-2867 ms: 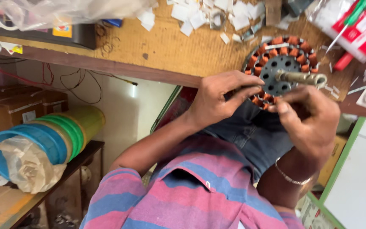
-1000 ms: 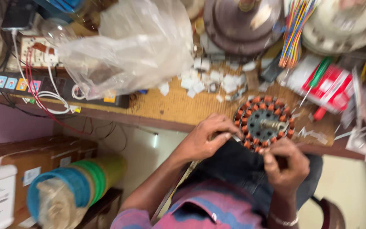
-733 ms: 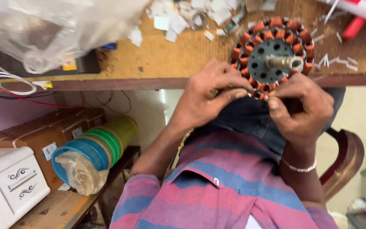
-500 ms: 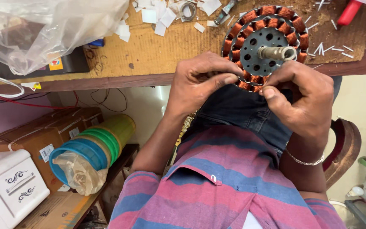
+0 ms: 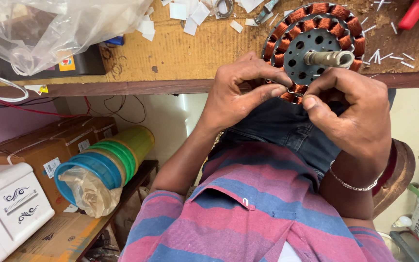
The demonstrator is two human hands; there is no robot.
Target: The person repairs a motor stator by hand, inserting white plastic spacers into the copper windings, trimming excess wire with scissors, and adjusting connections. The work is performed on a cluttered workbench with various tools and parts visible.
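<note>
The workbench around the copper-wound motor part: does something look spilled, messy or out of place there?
Yes. Small white paper pieces lie scattered over the workbench behind the stator, and thin white slivers are strewn to its right. Both hands, left and right, pinch the stator's near edge, which overhangs the bench.

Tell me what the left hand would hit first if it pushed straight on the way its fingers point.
Probably the right hand's thumb tip, just across the round copper-wound stator's near rim from the left hand; depth is unclear.
</note>
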